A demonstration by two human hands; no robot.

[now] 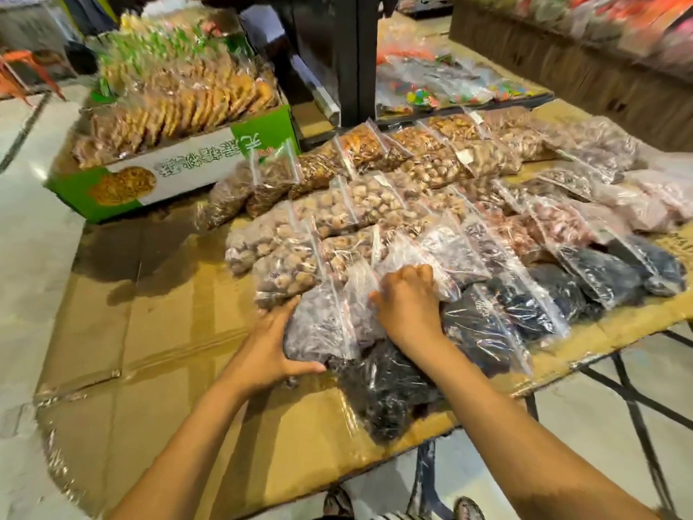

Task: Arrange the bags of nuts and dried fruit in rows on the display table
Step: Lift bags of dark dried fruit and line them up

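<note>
Several clear zip bags of nuts and dried fruit lie in slanted rows on the cardboard-covered display table (157,332). A bag of purplish-brown dried fruit (318,324) sits at the near end of the front rows. My left hand (273,350) cups its left and lower side. My right hand (408,302) is closed on the top of a neighbouring clear bag (420,253). A bag of black dried fruit (386,388) lies below both hands, partly under them. More black bags (525,302) run to the right, and pale nut bags (285,253) lie behind.
A green and white carton of packed snacks (176,159) stands at the back left. A dark post (348,58) rises behind the rows, with bags of coloured sweets (450,88) beside it. The table's near edge (375,467) is close, folding metal legs and tiled floor below.
</note>
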